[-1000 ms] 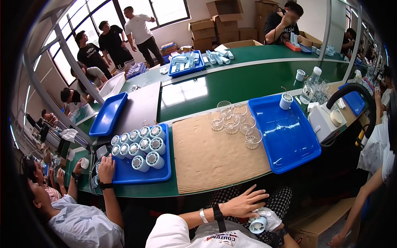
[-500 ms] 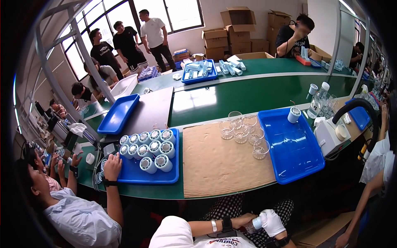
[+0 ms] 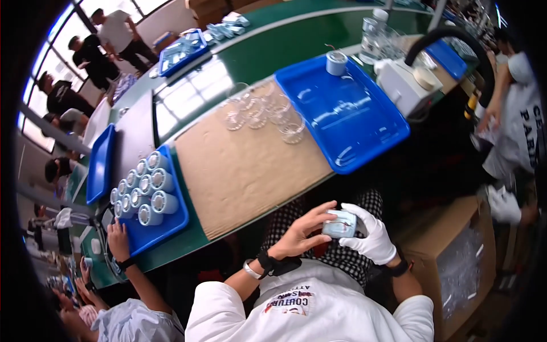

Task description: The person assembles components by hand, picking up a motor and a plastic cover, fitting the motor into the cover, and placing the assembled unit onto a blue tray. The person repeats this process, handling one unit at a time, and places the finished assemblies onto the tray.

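Rounded pale-blue part (image 3: 338, 226), streaked dark red on top, held between left grip (image 3: 297, 235) and right grip (image 3: 376, 239)

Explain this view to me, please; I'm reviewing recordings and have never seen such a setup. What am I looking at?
There is no robot here. A person wears a wide fisheye camera on the head, looking down, so straight edges look bent. The person's bare left hand and white-gloved right hand hold a small pale blue part between them, above the lap. On the green bench lies a cardboard sheet with clear round pieces near its far edge. The blue tray on the right holds one pale blue cylinder; the blue tray on the left holds a cluster of similar cylinders. A co-worker's hand is at that left tray's edge.
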The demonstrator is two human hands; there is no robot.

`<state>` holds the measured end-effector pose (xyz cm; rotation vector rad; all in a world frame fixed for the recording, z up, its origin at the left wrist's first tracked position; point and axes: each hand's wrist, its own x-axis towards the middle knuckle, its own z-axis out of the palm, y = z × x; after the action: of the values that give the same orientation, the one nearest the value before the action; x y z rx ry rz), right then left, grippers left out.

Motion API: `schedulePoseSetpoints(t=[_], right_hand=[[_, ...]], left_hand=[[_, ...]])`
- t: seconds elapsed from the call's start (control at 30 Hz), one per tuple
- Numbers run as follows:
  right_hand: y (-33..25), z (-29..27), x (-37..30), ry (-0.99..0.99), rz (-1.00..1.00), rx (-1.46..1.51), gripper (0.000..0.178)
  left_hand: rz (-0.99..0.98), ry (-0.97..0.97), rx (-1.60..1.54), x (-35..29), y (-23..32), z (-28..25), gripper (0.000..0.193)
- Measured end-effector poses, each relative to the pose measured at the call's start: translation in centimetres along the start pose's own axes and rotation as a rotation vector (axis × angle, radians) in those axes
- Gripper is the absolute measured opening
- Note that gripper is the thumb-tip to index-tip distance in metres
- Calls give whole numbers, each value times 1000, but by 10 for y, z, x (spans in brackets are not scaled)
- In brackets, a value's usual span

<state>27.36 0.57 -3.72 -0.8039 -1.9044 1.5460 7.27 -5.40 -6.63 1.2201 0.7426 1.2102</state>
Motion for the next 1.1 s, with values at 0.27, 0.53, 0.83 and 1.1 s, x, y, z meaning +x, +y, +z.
schedulePoseSetpoints(t=[0.27,0.53,0.83,1.1], right_hand=[[-4,-25,6,31,-240,-329,71],[-13,-30,8,-67,-244,-318,73],[-13,-23,11,-25,-181,-219,70],[-10,-7,8,12,-272,-380,65]], left_hand=[[13,4,42,17,-5,8,46],[47,22,-12,14,-1,12,47],[195,-27,183,14,-1,4,49],[-153,20,280,20,9,7,45]])
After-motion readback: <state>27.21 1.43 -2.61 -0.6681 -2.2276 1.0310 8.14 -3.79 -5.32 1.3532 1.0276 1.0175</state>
